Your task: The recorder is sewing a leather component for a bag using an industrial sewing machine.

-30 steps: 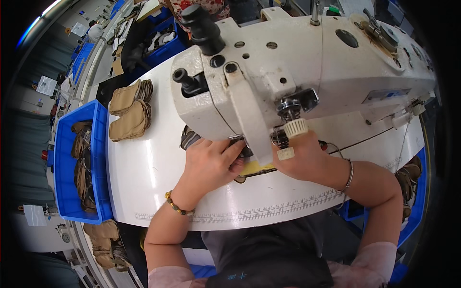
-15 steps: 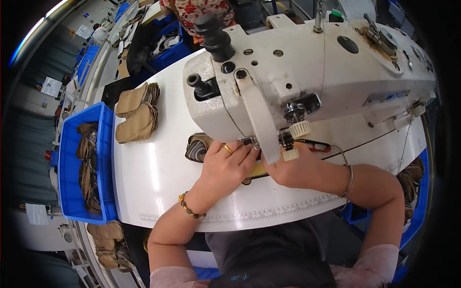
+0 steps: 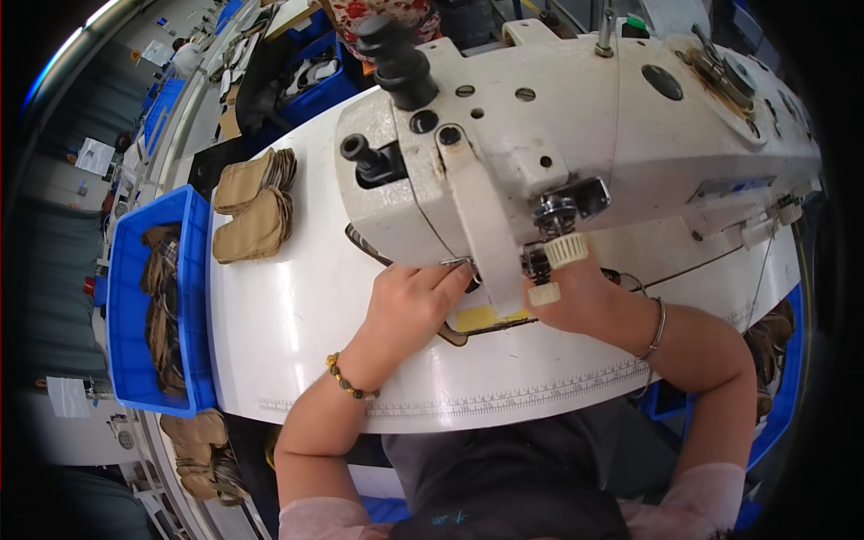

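A large white sewing machine (image 3: 513, 144) stands over the table. My left hand (image 3: 407, 308) is beside its presser foot, the fingers bent and pressed together on a brown fabric piece (image 3: 362, 241) with a dark edge. Most of that piece is hidden by the hand and the machine head. To the right of the needle area is my right hand (image 3: 576, 297); its fingers are hidden behind the machine's tension knobs. A yellow patch (image 3: 477, 318) shows between the hands, above a small brown edge (image 3: 454, 337).
Two stacks of brown fabric pieces (image 3: 252, 225) lie on the white table (image 3: 297, 342) at the left. Beside them, a blue bin (image 3: 193, 297) holds more pieces. A printed ruler (image 3: 504, 392) runs along the front edge. Another person in a flowered garment (image 3: 382, 22) is beyond the machine.
The fabric piece's left end has moved away from me and is now mostly hidden. My left hand has shifted slightly left, my right hand slightly right, and more of the yellow patch shows.
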### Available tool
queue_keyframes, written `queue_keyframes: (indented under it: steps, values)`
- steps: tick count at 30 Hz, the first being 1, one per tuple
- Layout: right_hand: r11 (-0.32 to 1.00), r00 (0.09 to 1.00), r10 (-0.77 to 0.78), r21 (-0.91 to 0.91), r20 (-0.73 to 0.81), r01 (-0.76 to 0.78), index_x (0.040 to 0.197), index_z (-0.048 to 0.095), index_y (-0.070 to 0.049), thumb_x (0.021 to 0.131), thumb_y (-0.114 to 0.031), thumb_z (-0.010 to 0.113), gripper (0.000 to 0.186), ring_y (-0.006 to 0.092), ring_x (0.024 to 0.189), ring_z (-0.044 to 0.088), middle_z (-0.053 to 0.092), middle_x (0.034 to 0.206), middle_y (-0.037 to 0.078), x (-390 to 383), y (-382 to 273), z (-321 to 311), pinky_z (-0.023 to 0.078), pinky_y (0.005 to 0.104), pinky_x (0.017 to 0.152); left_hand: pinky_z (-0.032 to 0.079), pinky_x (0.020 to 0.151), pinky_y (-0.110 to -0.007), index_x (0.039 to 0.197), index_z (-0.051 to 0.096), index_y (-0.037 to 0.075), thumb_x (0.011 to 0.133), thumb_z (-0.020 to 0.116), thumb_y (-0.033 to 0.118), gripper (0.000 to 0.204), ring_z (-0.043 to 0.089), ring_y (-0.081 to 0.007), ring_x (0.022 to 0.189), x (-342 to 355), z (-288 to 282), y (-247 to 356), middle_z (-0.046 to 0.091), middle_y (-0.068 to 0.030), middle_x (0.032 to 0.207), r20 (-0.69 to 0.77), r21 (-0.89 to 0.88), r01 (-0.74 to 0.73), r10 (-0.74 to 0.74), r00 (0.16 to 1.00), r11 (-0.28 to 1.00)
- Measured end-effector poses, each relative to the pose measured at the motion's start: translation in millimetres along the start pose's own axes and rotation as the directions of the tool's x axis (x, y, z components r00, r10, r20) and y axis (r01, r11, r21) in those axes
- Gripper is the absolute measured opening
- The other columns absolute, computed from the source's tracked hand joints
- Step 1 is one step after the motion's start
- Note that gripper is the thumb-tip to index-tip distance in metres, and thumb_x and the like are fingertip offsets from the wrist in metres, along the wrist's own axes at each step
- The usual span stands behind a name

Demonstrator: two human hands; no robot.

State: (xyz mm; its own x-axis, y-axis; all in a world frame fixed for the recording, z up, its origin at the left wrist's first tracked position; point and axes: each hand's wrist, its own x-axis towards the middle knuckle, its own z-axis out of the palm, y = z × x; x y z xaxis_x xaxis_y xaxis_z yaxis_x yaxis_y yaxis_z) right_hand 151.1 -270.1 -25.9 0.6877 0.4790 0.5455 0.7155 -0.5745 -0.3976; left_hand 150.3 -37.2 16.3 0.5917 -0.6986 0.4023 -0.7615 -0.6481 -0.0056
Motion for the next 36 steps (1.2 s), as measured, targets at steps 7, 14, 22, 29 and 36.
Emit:
queue_keyframes:
  steps: [7,14,22,29,36]
  values:
    - [1.000,1.000,0.003,0.009,-0.024,-0.003,0.077,0.070,-0.005,0.083,-0.021,0.070,0.016,0.0309,0.058,0.065,0.066,0.067,0.011,-1,6,20,0.051,0.0395,0.054,0.055,0.064,-0.030,0.095,0.073,0.008,0.075,0.069,0.008,0.021,0.066,-0.0205,0.080,5,2,2,0.071,-0.0029,0.092,-0.017,-0.048,0.050,-0.051,0.999,0.998]
    - [0.998,0.997,-0.025,0.051,-0.067,0.029,0.083,0.070,-0.007,0.086,-0.015,0.070,0.009,0.0281,0.061,0.067,0.068,0.069,0.009,9,1,11,0.052,0.0383,0.053,0.056,0.067,-0.031,0.093,0.072,0.008,0.072,0.068,0.005,0.021,0.066,-0.0209,0.087,5,-1,0,0.071,-0.0027,0.096,-0.057,-0.111,0.065,-0.072,0.996,0.992]
    - [0.997,0.998,0.033,0.077,-0.045,-0.030,0.084,0.070,-0.004,0.082,-0.008,0.070,0.005,0.0237,0.060,0.068,0.068,0.068,0.006,7,-2,11,0.052,0.0365,0.052,0.056,0.071,-0.030,0.093,0.070,0.008,0.070,0.067,0.006,0.023,0.065,-0.0211,0.096,4,-3,0,0.070,-0.0019,0.096,-0.028,-0.112,0.054,-0.057,0.998,0.992]
    - [0.895,0.944,-0.328,-0.303,0.048,0.326,0.094,0.069,-0.004,0.079,-0.007,0.069,0.015,0.0236,0.065,0.067,0.067,0.076,0.005,14,-6,-5,0.052,0.0358,0.052,0.057,0.073,-0.030,0.096,0.072,0.007,0.072,0.066,0.007,0.025,0.065,-0.0208,0.099,5,-2,1,0.070,-0.0015,0.099,-0.036,-0.115,0.040,-0.044,0.998,0.993]
    - [0.979,0.985,-0.159,-0.121,0.072,0.167,0.099,0.068,-0.003,0.082,-0.006,0.068,0.018,0.0209,0.067,0.067,0.066,0.079,0.003,0,-10,-1,0.052,0.0330,0.055,0.057,0.075,-0.030,0.099,0.073,0.006,0.072,0.066,0.007,0.028,0.064,-0.0197,0.101,5,-3,8,0.070,-0.0015,0.107,0.014,-0.108,0.031,-0.029,0.999,0.994]
